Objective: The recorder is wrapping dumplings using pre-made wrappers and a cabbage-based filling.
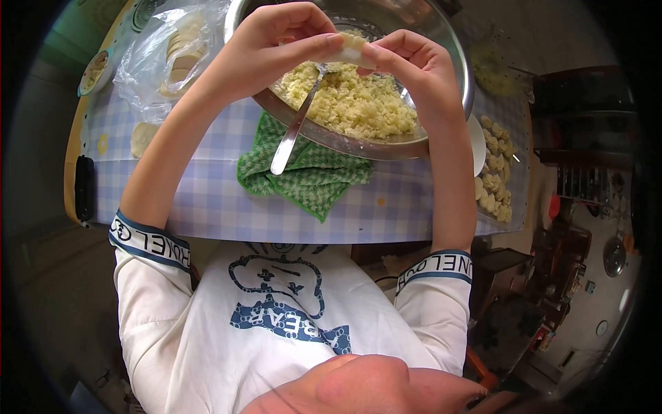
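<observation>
Between my fingertips, above a large steel bowl point(452, 41), is a pale dumpling point(353, 50). My left hand point(279, 48) pinches its left end, and my right hand point(414, 62) pinches its right end with thumb and fingers. The bowl holds a pale yellow-green chopped filling point(362, 103). A metal spoon point(296, 131) rests with its head in the filling and its handle over the near rim. Below the handle, a crumpled green checked cloth point(303, 176) lies beside and partly under the bowl.
Several finished dumplings point(495, 172) lie at the right, by a white plate edge point(477, 145). On the left are a plastic bag point(141, 76) with stacked round wrappers point(183, 58), a loose wrapper point(143, 140) and a small bowl point(95, 72). A blue checked tablecloth point(207, 200) covers the table.
</observation>
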